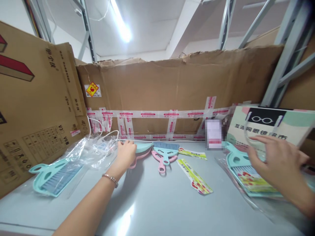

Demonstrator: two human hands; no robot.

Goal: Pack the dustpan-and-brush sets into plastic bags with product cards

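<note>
My left hand [126, 154] reaches to the back of the grey shelf and rests, fingers curled, on a teal and pink mini dustpan [144, 149]; a bracelet is on its wrist. My right hand [275, 162] hovers with fingers spread over a teal dustpan set in a clear bag [242, 172] at the right. Between them lie a pink and blue brush-and-pan set [164, 154] and two printed paper labels [194, 175], [192, 153].
A teal dustpan with brush [52, 177] lies at the left beside crumpled clear bags [91, 149]. Cardboard walls [172, 88] close the back and left. A paper bag with a glasses print [273, 126] stands at the right. Grey shelf surface [152, 203] lies in front.
</note>
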